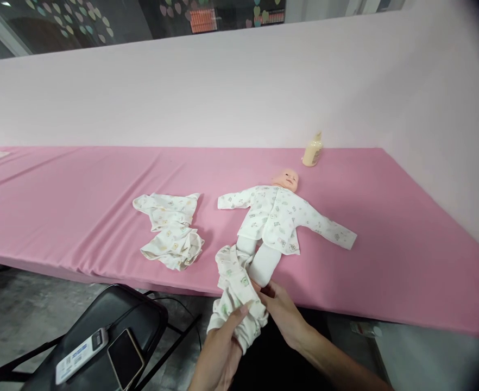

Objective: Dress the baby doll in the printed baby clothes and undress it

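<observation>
A baby doll (278,214) lies on its back on the pink table (80,206), head toward the wall, wearing a white printed top with both sleeves spread out. Small white printed trousers (235,288) hang bunched over the doll's legs at the table's front edge. My left hand (221,350) grips the lower bunch of the trousers from below, fingers closed on the cloth. My right hand (282,312) pinches the trousers beside the doll's foot. Further left on the table sits a crumpled pile of white baby clothes (170,231).
A cream bottle (313,150) stands near the pale wall behind the doll's head. Below the table's front edge is a black chair (113,320) carrying a phone (125,358) and a white device (80,355) with a cable. The floor is grey.
</observation>
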The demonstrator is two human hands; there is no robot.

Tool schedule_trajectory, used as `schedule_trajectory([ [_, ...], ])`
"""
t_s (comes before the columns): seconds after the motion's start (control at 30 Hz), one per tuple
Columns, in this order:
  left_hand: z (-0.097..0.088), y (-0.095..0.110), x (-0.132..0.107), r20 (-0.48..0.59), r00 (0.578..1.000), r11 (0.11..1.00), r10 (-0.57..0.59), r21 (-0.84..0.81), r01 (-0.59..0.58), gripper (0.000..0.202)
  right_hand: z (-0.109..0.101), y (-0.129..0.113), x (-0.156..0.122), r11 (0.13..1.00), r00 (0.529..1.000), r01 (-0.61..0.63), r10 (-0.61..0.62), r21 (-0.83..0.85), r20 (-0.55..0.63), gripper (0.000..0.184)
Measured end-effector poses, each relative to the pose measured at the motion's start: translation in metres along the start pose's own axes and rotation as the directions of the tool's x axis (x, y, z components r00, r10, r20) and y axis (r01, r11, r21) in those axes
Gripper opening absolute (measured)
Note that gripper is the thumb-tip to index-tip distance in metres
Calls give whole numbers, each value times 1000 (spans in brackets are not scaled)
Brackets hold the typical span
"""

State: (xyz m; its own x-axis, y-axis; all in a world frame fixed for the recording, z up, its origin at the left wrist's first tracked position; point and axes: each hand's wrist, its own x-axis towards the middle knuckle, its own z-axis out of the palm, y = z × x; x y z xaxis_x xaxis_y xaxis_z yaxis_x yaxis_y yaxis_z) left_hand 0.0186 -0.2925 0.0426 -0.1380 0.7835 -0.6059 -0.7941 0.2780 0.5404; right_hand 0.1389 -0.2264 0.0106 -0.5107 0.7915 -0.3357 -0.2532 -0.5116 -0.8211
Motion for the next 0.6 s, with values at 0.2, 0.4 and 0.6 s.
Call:
schedule_trajectory([
  [0.2, 5, -8, 11, 102, 995, 999, 8, 32, -11, 64, -17, -2, -4, 921, 991, 124, -135, -370, -4, 27],
  [0.4, 7, -17, 13, 102, 993, 989, 57, 131, -70, 55, -20, -25, -22, 716, 918, 379, -374, -586, 136, 12],
  [0.6, -3, -25, 16, -2, 995, 934, 100, 345, -93, 58, -24, -36, -14, 846, 941, 217, -48, -487, 336, 22],
])
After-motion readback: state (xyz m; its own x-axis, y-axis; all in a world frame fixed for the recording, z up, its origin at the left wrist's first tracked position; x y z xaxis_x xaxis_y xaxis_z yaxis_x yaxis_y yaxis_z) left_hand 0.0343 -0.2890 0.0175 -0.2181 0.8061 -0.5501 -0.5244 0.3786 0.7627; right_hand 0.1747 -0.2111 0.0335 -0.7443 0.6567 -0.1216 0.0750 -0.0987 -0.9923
